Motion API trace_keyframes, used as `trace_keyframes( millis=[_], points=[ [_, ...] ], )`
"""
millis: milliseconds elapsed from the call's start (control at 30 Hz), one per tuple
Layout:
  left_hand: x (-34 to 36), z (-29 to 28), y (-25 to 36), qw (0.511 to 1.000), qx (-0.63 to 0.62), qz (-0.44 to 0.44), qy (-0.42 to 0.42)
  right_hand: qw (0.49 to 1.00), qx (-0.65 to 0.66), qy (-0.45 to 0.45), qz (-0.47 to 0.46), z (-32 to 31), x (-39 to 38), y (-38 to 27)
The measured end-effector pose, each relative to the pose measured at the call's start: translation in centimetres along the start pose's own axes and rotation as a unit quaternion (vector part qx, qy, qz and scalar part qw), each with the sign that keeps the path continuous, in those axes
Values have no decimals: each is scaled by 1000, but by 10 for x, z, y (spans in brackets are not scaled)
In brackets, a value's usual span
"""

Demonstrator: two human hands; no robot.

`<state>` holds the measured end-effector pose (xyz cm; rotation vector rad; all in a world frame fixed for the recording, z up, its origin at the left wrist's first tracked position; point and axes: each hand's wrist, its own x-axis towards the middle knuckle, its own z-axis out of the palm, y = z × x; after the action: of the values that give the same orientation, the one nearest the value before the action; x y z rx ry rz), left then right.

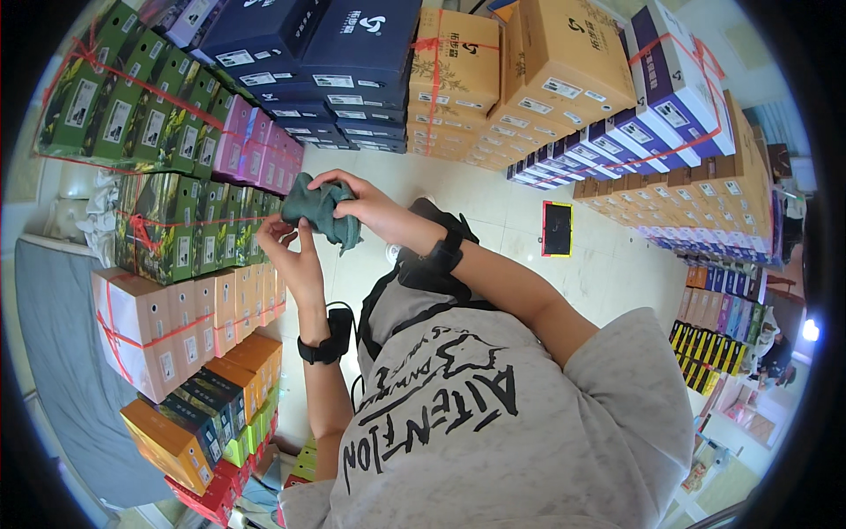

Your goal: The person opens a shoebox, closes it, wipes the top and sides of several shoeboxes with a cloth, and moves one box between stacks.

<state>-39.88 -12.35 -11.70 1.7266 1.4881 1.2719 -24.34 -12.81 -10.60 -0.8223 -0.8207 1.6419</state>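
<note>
A crumpled dark green cloth (317,214) is held up in front of my body, bunched between both hands. My right hand (374,214) grips its right side, with the thumb over the folds and the fingers around the top. At the lower left of the cloth, my left hand (298,263) has its fingers bent, with fingertips pinching the edge. Black bands with small dark devices circle both wrists. Folds hide part of the fingertips. Just left of the cloth stands a stack of green boxes (196,227).
Tied shoe-box stacks surround me: pink boxes (256,145) and peach boxes (167,331) left, dark blue boxes (357,53) and tan boxes (564,66) ahead, white-and-purple boxes (674,84) right. A black panel with a yellow-and-red rim (557,229) lies on the tiled floor (502,212).
</note>
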Motion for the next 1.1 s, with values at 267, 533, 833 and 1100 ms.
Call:
trace_keyframes(
  millis=[267,533,833,1100],
  points=[
    [-12,-3,9,972,-157,-93,-148,988,-87,-102,73,-2,0,19],
    [-12,8,-16,981,-15,-86,-175,965,-184,-130,135,-5,-5,21],
    [-14,-2,-25,971,-92,-128,-179,971,-186,-123,84,-11,-7,27],
    [-15,-2,-17,963,-119,-147,-194,970,-173,-134,103,-23,-8,37]
  ],
)
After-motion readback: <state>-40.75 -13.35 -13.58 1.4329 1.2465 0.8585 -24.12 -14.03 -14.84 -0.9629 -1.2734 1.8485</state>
